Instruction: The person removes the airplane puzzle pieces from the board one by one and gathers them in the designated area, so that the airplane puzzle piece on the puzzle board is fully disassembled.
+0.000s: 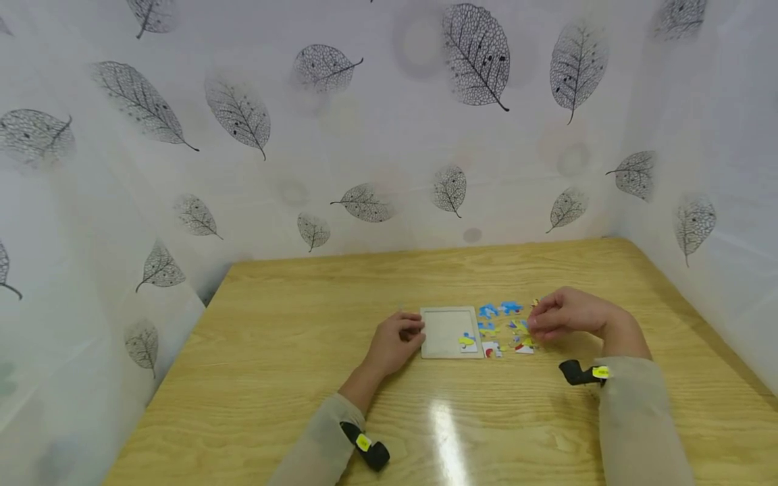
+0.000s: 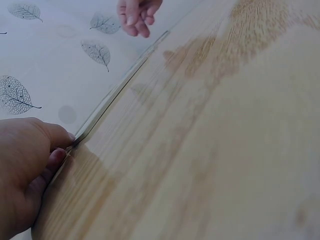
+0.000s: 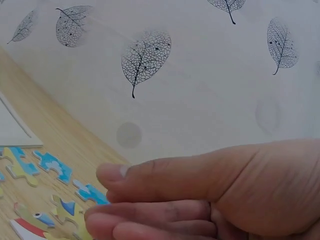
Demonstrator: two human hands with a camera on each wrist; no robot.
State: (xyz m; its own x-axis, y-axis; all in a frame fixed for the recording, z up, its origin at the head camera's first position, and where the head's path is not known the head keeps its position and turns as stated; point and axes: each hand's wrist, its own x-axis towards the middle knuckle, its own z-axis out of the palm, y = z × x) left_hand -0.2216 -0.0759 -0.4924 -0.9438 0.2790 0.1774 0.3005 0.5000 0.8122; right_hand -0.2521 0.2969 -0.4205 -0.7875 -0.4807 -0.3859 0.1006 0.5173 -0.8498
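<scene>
A shallow puzzle tray (image 1: 448, 309) with a pale raised border lies flat on the table. One jigsaw piece (image 1: 467, 341), white with yellow and blue, sits in its lower right corner. My left hand (image 1: 395, 343) holds the tray's left edge; in the left wrist view the thumb rests at the rim's corner with fingers curled beside it. My right hand (image 1: 566, 314) hovers over the right side of the loose jigsaw pieces (image 1: 489, 311), fingers loosely bent and thumb close to them. No piece shows between its fingers in the right wrist view (image 3: 165, 195).
Several blue, yellow, red and white pieces (image 3: 54, 165) are spread just right of the tray, partly hidden by the right hand. The wood-grain table (image 1: 292, 324) meets a leaf-patterned curtain (image 1: 365, 135) at the back and sides.
</scene>
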